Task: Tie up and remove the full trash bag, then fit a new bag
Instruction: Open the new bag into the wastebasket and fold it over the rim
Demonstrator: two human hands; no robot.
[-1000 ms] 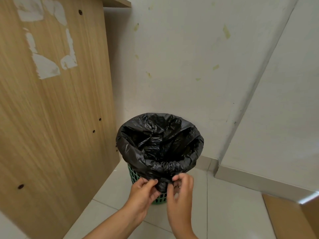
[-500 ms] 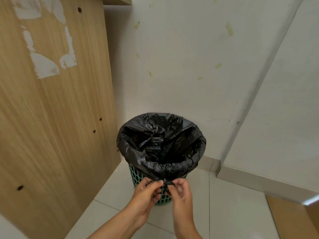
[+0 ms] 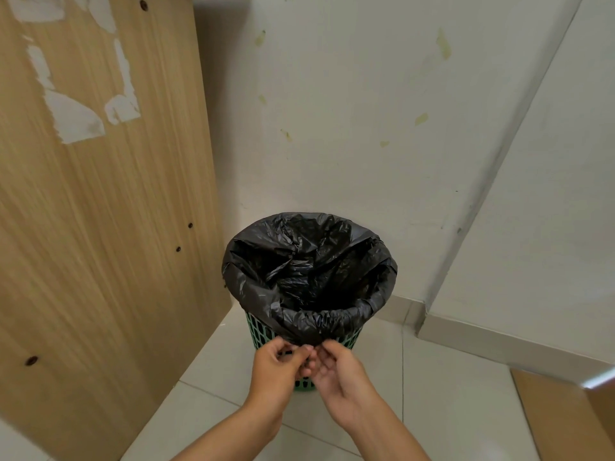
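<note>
Glossy crinkled plastic bag (image 3: 309, 271); green plastic basket (image 3: 263, 334); wood-grain panel (image 3: 100, 227), probably laminate.

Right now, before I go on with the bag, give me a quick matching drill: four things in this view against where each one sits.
Things:
1. black trash bag
2. green basket
3. wooden panel
4. left hand

Places:
A. stands upright along the left side of the view
B. on the floor tiles in the corner, lined by the bag
C. folded over the basket's rim, mouth open
D. at the near rim, beside the right hand, fingers on a tuft of plastic

Pairs: 1-C, 2-B, 3-A, 4-D
</note>
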